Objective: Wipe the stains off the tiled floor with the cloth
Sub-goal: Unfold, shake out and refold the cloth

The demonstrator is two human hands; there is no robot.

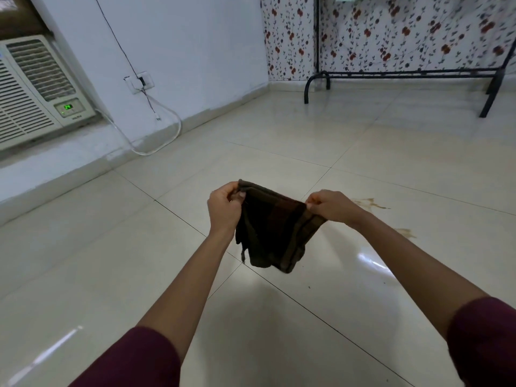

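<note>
A dark brown cloth (pixel 272 233) hangs in the air above the glossy cream tiled floor (pixel 279 135). My left hand (pixel 224 208) pinches its upper left corner and my right hand (pixel 333 206) pinches its upper right corner, so the cloth droops between them. Brownish stains lie on the floor to the right: one stain (pixel 368 203) just beyond my right hand and a smaller stain (pixel 406 233) beside my right forearm. The cloth does not touch the floor.
A window air conditioner (pixel 36 88) sits in the left wall, with a white cable (pixel 156 149) looping down to the floor. A wall socket (pixel 141 81) is nearby. A black metal frame (pixel 405 74) stands against floral wallpaper at the back right.
</note>
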